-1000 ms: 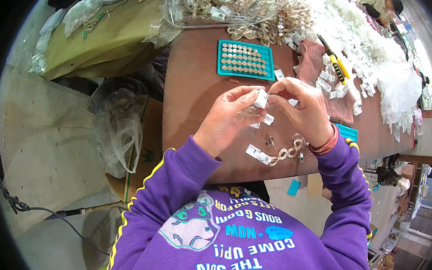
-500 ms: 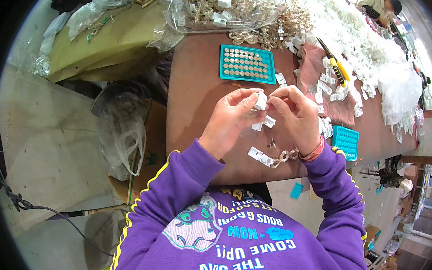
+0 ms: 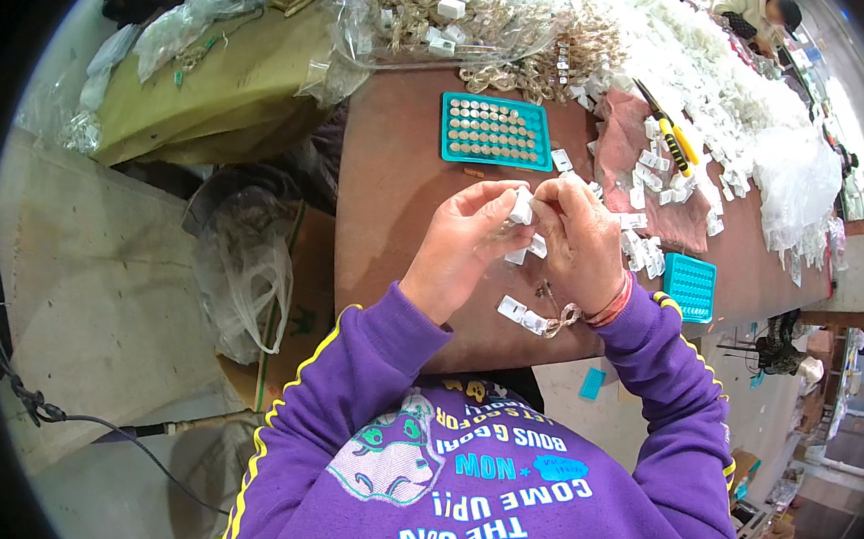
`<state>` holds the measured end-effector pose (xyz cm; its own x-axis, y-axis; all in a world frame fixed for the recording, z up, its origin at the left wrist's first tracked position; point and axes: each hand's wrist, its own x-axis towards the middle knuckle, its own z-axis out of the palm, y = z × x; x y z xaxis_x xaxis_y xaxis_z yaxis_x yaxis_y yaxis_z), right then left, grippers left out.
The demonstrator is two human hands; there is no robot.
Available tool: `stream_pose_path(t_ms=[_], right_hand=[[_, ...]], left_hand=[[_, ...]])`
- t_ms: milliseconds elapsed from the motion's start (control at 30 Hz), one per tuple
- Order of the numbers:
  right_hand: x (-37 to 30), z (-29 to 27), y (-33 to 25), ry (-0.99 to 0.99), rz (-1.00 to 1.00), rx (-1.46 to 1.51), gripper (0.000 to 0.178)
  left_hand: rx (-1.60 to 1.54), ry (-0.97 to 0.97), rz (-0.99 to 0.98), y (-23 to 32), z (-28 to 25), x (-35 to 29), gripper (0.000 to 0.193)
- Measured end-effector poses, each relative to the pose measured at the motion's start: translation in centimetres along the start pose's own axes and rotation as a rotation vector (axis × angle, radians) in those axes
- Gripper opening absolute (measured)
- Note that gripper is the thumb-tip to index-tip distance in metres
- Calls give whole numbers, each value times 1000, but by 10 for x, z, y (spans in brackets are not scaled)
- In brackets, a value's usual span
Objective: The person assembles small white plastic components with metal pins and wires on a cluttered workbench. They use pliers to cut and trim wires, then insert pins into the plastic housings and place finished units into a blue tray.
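My left hand [image 3: 462, 240] pinches a small white plastic battery box [image 3: 521, 208] between thumb and fingertips, over the near part of the brown table. Right beside the box, my right hand [image 3: 579, 238] has its thumb and fingers pressed together; whether they hold anything small is hidden. Under the hands lie more white battery boxes [image 3: 511, 309], with a coil of thin coppery wire [image 3: 563, 321] by my right wrist. Beyond the hands is a teal tray [image 3: 446, 130] carrying rows of round silver button cells [image 3: 492, 131].
Yellow-and-black pliers [image 3: 677, 146] rest on a pink cloth [image 3: 617, 132] among scattered white boxes. A second teal tray [image 3: 689, 286] lies at the right edge. Clear plastic with wire bundles [image 3: 448, 35] and a large white heap [image 3: 697, 68] fill the far side. Another person [image 3: 755, 14] sits far right.
My right hand has shifted slightly left, up against the white battery box, and its fingers are more tightly bunched. The left hand stays nearly in place with the box.
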<state>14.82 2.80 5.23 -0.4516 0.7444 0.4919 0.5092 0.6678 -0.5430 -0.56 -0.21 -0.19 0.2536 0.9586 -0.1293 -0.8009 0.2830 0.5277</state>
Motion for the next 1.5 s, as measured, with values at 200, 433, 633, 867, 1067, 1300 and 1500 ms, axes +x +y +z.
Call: stream_pose_path(t_ms=[200, 433, 633, 867, 1067, 1300, 1500], right_hand=[[0, 5, 5, 11, 12, 11, 7], [-19, -14, -11, 4, 86, 89, 18], [-28, -24, -21, -260, -335, -138, 27], [-35, -26, -23, -255, -404, -174, 16], [-42, -18, -40, -55, -215, -38, 13], [-69, -38, -55, 91, -7, 86, 23], [-86, -44, -58, 228, 93, 145, 19]], left_hand=[[-89, 14, 11, -5, -2, 3, 25], [-505, -48, -41, -9, -14, 10, 18], [-621, -60, -188, -9, -8, 7, 21], [-369, -82, -61, -13, 6, -6, 23], [-112, -57, 74, -19, 25, -15, 22], [793, 167, 1146, 10, 66, -54, 18], [1516, 122, 1746, 125, 77, 21, 34]])
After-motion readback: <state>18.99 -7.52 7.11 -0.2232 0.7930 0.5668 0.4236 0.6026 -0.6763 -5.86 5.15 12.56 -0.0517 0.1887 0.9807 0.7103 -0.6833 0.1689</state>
